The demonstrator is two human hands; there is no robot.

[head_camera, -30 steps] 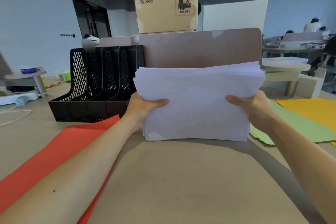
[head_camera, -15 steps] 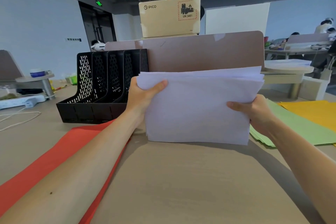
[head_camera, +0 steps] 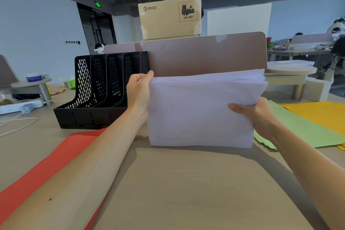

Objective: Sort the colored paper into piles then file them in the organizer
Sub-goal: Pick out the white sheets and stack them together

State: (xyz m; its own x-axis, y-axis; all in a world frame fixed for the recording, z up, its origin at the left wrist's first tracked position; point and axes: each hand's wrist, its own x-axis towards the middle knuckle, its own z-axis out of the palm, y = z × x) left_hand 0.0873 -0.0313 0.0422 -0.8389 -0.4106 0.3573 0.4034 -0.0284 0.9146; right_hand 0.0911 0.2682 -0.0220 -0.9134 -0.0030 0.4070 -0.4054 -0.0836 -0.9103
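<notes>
A thick stack of white paper (head_camera: 201, 110) stands upright on its lower edge on the desk in front of me. My left hand (head_camera: 139, 92) grips its upper left corner. My right hand (head_camera: 255, 115) holds its right edge, thumb across the front sheet. The black mesh organizer (head_camera: 97, 89) with several slots stands just left of the stack, against the divider. Red paper (head_camera: 37, 172) lies flat at the left under my forearm. Green paper (head_camera: 302, 127) and yellow paper (head_camera: 323, 114) lie flat at the right.
A brown desk divider (head_camera: 205, 54) rises behind the stack, with a cardboard box (head_camera: 169, 17) on top and a person behind it. A power strip (head_camera: 18, 106) and white cable lie at far left. Bare desk (head_camera: 186, 192) spreads in front of me.
My left hand has slid up the stack's left edge from near the middle to the top corner. The stack has stayed upright on the desk, and my right hand has kept its hold.
</notes>
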